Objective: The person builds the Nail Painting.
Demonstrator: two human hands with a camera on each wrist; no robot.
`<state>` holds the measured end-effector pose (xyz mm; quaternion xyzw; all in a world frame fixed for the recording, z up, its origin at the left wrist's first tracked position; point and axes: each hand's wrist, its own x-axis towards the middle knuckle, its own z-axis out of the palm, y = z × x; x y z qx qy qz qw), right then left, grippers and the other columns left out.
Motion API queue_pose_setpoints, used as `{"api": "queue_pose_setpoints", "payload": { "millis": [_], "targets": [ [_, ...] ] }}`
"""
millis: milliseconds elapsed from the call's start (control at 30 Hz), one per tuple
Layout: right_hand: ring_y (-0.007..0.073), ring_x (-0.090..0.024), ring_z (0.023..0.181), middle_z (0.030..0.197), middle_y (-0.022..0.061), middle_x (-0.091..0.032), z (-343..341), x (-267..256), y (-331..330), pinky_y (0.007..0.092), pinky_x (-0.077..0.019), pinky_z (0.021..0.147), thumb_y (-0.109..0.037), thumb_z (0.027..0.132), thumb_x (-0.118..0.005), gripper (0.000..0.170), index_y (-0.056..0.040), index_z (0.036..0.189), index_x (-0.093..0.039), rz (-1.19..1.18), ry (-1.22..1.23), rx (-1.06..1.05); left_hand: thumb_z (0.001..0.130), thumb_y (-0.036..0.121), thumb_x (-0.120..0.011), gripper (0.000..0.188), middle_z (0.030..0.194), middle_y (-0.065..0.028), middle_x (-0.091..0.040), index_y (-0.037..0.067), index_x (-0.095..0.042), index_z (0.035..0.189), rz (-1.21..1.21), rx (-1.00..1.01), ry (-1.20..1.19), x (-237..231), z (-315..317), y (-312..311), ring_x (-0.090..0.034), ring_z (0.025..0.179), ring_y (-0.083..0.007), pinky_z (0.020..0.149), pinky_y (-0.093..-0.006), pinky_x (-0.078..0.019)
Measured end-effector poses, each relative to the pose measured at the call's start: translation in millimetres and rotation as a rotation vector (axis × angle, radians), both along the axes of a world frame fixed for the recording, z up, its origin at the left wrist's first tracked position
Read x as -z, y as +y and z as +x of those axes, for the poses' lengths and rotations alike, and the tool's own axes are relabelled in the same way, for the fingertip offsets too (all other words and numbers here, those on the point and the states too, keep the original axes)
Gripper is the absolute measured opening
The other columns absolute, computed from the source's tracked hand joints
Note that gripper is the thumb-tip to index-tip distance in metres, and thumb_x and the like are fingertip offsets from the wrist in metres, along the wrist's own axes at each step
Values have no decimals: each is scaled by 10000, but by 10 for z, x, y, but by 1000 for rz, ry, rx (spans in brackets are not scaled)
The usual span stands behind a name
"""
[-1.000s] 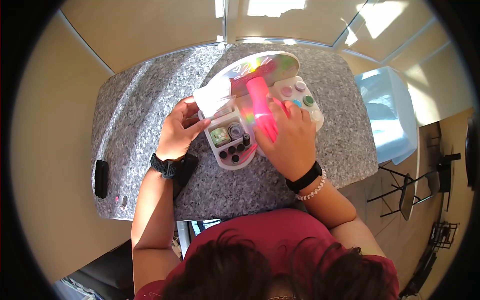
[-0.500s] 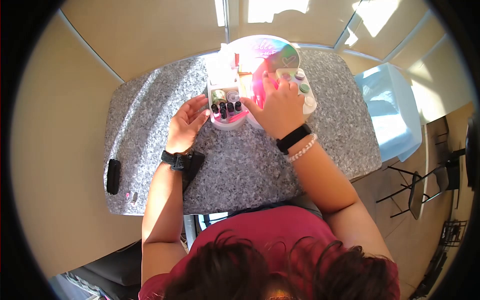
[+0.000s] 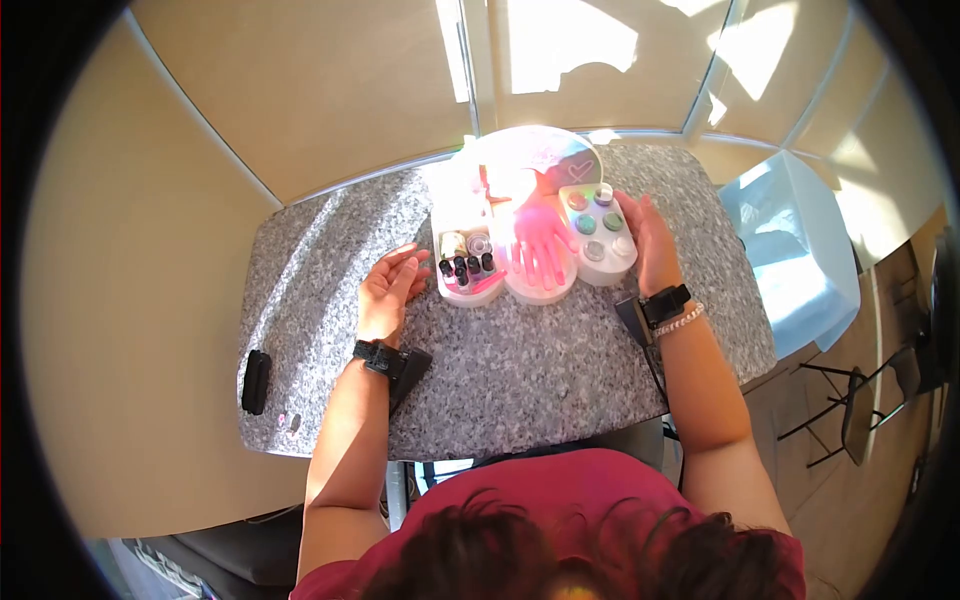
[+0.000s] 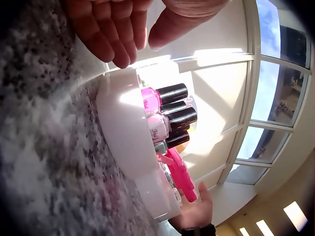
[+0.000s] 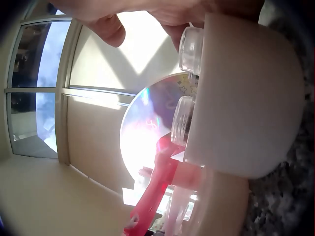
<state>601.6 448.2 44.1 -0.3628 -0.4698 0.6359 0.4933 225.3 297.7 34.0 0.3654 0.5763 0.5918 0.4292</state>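
A white nail-art organizer tray (image 3: pixel 473 297) with an iridescent round backboard (image 5: pixel 142 118) stands on the granite table. A pink model hand (image 3: pixel 541 243) lies palm-down on its middle section, fingers toward the person. Black-capped nail polish bottles (image 4: pixel 172 92) fill the left section's front compartment beside a pink strip-like piece (image 3: pixel 487 283). Several small round jars (image 3: pixel 586 224) sit on the right section. My left hand (image 3: pixel 388 285) is just left of the tray with fingers loosely bent and nothing in them. At the tray's right side, my right hand (image 3: pixel 652 245) has its fingers extended along the edge.
The speckled granite table (image 3: pixel 520 390) has a black case (image 3: pixel 256 382) and small bits (image 3: pixel 293 422) near its left edge. A light-blue covered object (image 3: pixel 795 250) stands beyond the right edge, with a folding chair (image 3: pixel 850 415) farther right. Wall panels rise behind the table.
The pink model hand has been laid down on the tray's middle section. My right hand has let go of it and moved right to the tray's side. My left hand has drawn back from the tray.
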Motion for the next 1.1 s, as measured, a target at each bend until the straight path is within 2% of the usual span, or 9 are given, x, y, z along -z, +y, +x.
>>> {"api": "queue_pose_setpoints", "payload": {
  "millis": [67,133,200,267,300,333,400,467,1100],
  "targets": [
    [268,-626,1354,1499,165,-668,-30,55,5,410,-443,1198,-523,1165,-449,665,16,1518,-611,73,112,59,1130,268,-675,370,1315,-91,-771,55,-681,1432,3,-113,-62,26,27,18,-729,1041,-122,917,-277,-588],
    [247,-636,1298,1438,145,-688,40,104,61,405,-469,1151,-501,1160,-462,618,3,1463,-649,18,109,170,1130,295,-672,348,1245,-54,-783,66,-710,1388,3,-224,-124,71,9,23,-708,952,-97,855,-260,-590],
    [225,-645,1242,1378,125,-709,123,147,98,400,-495,1104,-480,1155,-474,575,-9,1408,-688,-40,99,283,1135,360,-659,278,884,24,-696,96,-740,1099,93,-369,-231,121,-48,6,-555,674,-55,592,-227,-471],
    [174,-633,963,1047,63,-704,180,115,78,358,-518,885,-447,1151,-493,458,-60,1111,-733,11,134,405,1138,392,-647,315,777,46,-578,121,-666,978,92,-349,-273,92,-82,-22,-458,600,-53,531,-240,-380],
    [174,-633,963,1047,63,-704,254,168,108,358,-518,885,-447,1151,-493,458,-60,1111,-733,7,131,404,1141,423,-635,399,671,68,-459,145,-592,857,96,-322,-312,68,-94,-22,-362,527,-51,470,-253,-289],
    [152,-568,822,901,32,-621,313,175,127,333,-470,765,-442,1153,-496,430,-87,985,-671,89,209,337,1136,460,-627,472,607,83,-339,179,-466,793,64,-344,-271,2,-49,0,-275,477,-53,450,-274,-215],
    [130,-503,681,755,1,-539,369,223,139,308,-422,645,-436,1155,-499,451,-114,860,-608,173,287,270,1135,456,-627,468,604,84,-340,177,-472,792,52,-335,-243,-4,-56,4,-278,478,-55,453,-273,-217],
    [107,-320,529,623,-28,-367,277,20,-2,296,-287,512,-414,1158,-505,495,-150,744,-443,121,292,363,1134,452,-627,465,600,85,-341,176,-479,791,42,-326,-217,-5,-56,4,-280,479,-57,456,-272,-218],
    [93,-268,506,612,-46,-329,258,35,-17,297,-226,483,-420,1157,-554,545,-175,703,-379,61,187,402,1140,461,-616,479,608,91,-402,176,-513,769,-27,-366,-74,-53,-111,-7,-305,488,-37,457,-255,-232]
  ]
}}
